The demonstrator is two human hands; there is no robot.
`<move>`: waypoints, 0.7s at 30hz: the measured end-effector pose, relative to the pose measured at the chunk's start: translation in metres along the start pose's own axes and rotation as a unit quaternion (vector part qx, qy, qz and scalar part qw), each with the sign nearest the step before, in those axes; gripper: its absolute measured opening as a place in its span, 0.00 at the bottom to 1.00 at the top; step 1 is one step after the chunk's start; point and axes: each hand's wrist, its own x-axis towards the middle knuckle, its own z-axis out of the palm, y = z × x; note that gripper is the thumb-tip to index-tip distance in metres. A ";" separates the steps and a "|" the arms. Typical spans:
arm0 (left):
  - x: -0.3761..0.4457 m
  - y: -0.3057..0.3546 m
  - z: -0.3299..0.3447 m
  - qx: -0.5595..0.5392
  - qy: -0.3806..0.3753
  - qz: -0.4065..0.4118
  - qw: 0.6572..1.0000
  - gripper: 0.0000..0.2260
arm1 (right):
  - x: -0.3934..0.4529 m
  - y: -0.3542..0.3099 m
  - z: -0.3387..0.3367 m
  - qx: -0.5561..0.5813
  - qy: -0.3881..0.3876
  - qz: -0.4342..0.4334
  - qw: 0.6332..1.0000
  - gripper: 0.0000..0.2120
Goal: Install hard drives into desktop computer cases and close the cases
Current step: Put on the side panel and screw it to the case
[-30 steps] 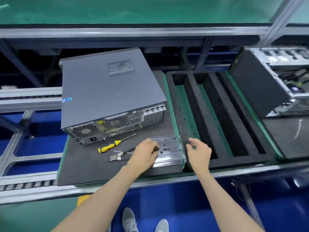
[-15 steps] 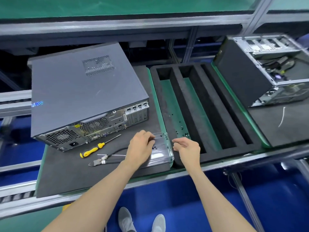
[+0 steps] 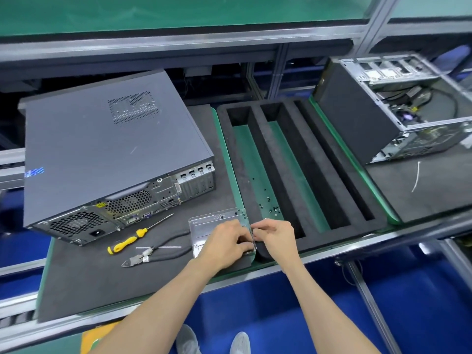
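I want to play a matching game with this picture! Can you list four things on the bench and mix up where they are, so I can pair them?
Things:
1. closed grey computer case
2. open computer case
3. yellow-handled screwdriver
4. small black screws

Places:
A. on the green floor of the black foam tray
B. far right, insides showing
C. on the dark mat, just in front of the closed case
D. left side, lying flat on the dark mat

Pairs: 1-D, 2-B, 3-C, 4-A
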 end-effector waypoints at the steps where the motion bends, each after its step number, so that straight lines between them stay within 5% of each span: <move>1: 0.000 -0.001 0.000 0.002 0.002 -0.001 1.000 0.03 | 0.000 0.000 0.001 -0.004 -0.005 -0.002 1.000 0.11; 7: 0.007 -0.005 -0.006 0.008 0.017 -0.005 1.000 0.02 | 0.007 -0.003 -0.005 0.007 -0.039 0.014 0.999 0.09; 9: 0.015 -0.002 -0.010 0.010 0.036 0.010 0.999 0.01 | 0.011 -0.002 -0.011 0.021 0.010 0.018 1.000 0.07; 13: 0.039 0.008 -0.015 0.007 0.074 0.030 0.997 0.01 | 0.029 0.007 -0.031 -0.179 0.146 0.029 0.973 0.10; 17: 0.070 0.017 -0.017 0.041 0.087 0.057 0.994 0.03 | 0.047 0.014 -0.039 -0.339 0.046 0.077 0.937 0.15; 21: 0.100 0.014 -0.020 0.102 0.053 0.062 0.991 0.05 | 0.065 0.018 -0.035 -0.382 -0.005 0.115 0.917 0.13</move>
